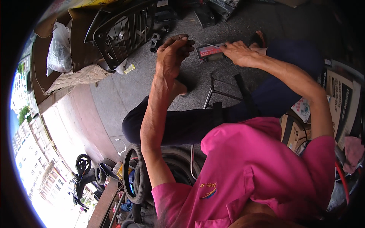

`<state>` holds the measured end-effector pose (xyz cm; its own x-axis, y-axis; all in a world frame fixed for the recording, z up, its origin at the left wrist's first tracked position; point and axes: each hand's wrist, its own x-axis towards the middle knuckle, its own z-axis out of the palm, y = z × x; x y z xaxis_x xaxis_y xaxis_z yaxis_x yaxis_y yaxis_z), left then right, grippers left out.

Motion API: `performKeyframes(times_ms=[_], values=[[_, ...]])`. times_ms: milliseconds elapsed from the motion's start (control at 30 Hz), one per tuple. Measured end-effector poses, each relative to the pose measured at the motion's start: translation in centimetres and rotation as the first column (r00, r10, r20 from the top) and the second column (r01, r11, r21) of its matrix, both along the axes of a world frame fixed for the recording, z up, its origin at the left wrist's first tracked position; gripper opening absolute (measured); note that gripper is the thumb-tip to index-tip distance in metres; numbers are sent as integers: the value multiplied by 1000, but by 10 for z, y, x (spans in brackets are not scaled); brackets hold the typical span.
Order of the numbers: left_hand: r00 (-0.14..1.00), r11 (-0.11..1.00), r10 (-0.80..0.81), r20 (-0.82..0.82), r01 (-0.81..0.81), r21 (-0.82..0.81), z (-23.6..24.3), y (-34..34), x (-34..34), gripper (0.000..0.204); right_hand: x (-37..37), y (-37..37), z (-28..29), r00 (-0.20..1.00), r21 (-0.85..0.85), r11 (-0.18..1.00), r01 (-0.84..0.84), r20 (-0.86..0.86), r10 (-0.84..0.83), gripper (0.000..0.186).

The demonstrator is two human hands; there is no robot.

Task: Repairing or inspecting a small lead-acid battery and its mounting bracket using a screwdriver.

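My left hand (175, 53) is raised above the grey floor, its darkened fingers curled toward the thumb. Whatever those fingers may hold is too small to make out. To its right lies a small box (208, 51) with a red and dark surface. My right hand (241, 54) reaches to the right end of that box with its fingers closed and pointing left. A thin pale line runs from the fingertips along the box's far edge; I cannot tell whether it is a tool or part of the box. Small dark metal parts (155, 42) lie left of my left hand.
A black wire basket (123, 34) stands at the far left beside a cardboard box (85, 41) with a plastic bag (59, 49). A metal-framed stool (224, 93) is between my legs. Tyres (135, 173) are piled at the near left, cartons (340, 98) at the right.
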<state>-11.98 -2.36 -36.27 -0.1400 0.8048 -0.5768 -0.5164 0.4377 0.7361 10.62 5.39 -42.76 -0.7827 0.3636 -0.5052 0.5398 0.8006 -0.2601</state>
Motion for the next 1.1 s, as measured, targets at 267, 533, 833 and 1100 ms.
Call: performKeyframes(times_ms=[267,533,833,1100], values=[[993,998,-59,-106,58,-10,-10,-7,-5,16,-6,19,98,980,148,982,114,-179,-87,39],[813,926,-368,-451,365,-98,-96,-24,-14,33,37,63,174,851,-12,943,333,-427,-306,20],[843,920,-70,-533,-151,-362,-204,-42,25,24,60,48,141,765,185,968,168,-644,-10,15],[495,973,-218,-841,43,-227,-238,-52,42,19,57,48,145,813,139,979,149,-581,-41,15]])
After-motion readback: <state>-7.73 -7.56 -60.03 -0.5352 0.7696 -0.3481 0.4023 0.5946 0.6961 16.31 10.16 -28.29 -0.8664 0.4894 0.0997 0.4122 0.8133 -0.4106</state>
